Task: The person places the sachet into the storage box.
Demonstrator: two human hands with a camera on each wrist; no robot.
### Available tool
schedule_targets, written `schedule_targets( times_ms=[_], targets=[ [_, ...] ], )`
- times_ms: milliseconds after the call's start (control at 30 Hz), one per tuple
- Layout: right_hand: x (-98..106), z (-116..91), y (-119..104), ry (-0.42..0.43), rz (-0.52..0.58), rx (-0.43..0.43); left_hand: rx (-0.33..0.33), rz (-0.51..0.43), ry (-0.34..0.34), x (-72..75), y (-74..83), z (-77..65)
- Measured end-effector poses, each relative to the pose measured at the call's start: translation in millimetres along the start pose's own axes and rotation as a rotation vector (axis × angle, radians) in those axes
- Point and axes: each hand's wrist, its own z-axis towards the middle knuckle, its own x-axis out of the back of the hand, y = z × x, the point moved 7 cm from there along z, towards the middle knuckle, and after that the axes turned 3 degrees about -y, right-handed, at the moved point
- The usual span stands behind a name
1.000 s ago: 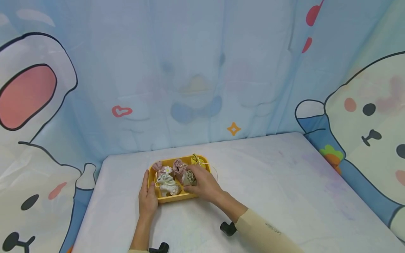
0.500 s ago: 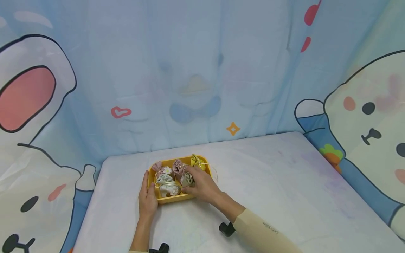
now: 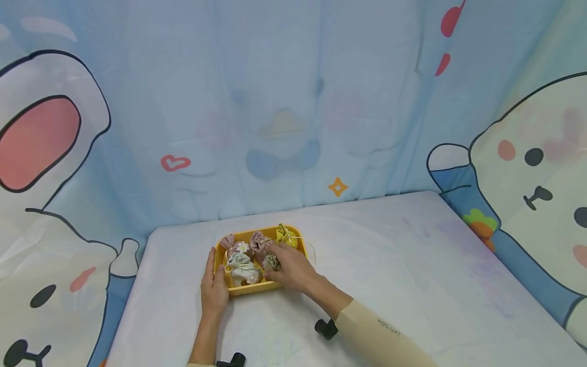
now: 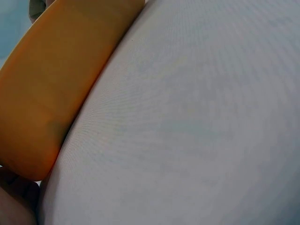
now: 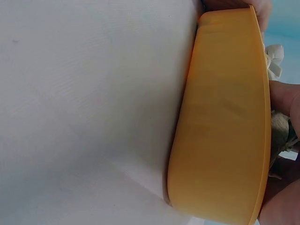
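A yellow plastic tray [image 3: 255, 289] stands on the table with several small drawstring pouches in it. My left hand [image 3: 214, 287] holds the tray's left end, fingers along the outer wall and thumb at the near corner. Inside the right part, my right hand [image 3: 293, 267] grips a sage-green pouch [image 3: 271, 262] between thumb and fingers; its palm side is hidden in the head view. Beside it lies a white pouch [image 3: 243, 269]. Behind are a pink pouch with a white flower [image 3: 231, 244], a mauve pouch [image 3: 259, 241] and a yellow-green pouch [image 3: 287, 236].
The table [image 3: 412, 265] is covered with a pale cloth. A thin cord trails over the tray's right rim. Behind the table hangs a blue curtain [image 3: 284, 102] printed with cartoon animals. Black camera mounts [image 3: 326, 329] sit at both wrists.
The right hand has shifted slightly left with the green pouch, toward the white one, and covers more of it. The left hand and the tray have stayed put.
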Motion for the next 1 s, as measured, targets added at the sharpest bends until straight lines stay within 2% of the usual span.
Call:
schedule_targets(
  times_ms=[200,467,833,1000],
  targets=[
    [-0.4,-0.5,-2.2,-0.017,-0.039,0.028,-0.008,-0.004,-0.008,-0.4,2.1,-0.1],
    [-0.6,-2.5,-3.1,-0.041,-0.054,0.019,-0.004,-0.007,-0.015,-0.9,2.1,0.6],
    [0.8,-5.1,1.8,-0.034,-0.022,-0.028,-0.019,-0.002,-0.015,-1.5,1.8,2.5],
    [2.2,-7.0,2.2,-0.029,0.006,-0.023,-0.008,0.03,-0.023,0.7,0.9,3.0]
  ],
)
